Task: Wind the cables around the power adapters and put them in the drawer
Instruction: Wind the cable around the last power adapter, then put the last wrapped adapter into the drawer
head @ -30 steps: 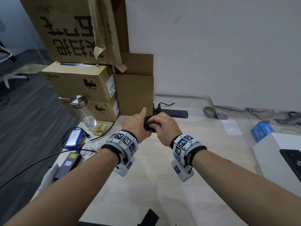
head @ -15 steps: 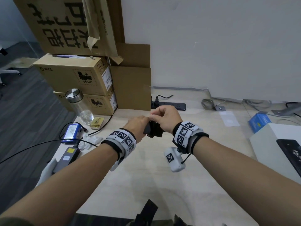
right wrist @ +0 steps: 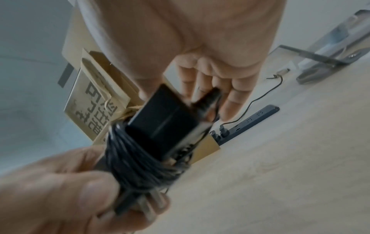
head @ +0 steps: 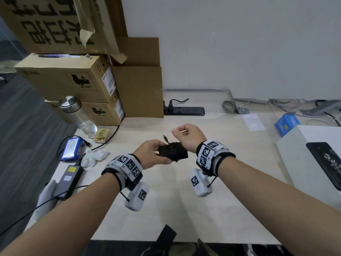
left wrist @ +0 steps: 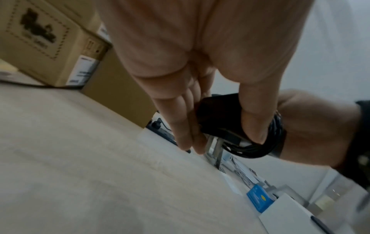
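Right hand [head: 187, 134] lifted, left hand [head: 147, 154] gripping adapter [head: 172, 154]

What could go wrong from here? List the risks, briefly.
The plug end sticks out loose from the cable wound on the black adapter; the winding may unravel unless tucked.
Only the left hand plainly grips the adapter, at one end; it could slip.
The grey adapter lies at the table edge beside the left forearm; it might get knocked off.

"UN 3481" on the middle cardboard box [head: 73, 78] — "PICO" at its edge, upside-down Chinese characters on top carton [head: 55, 24]
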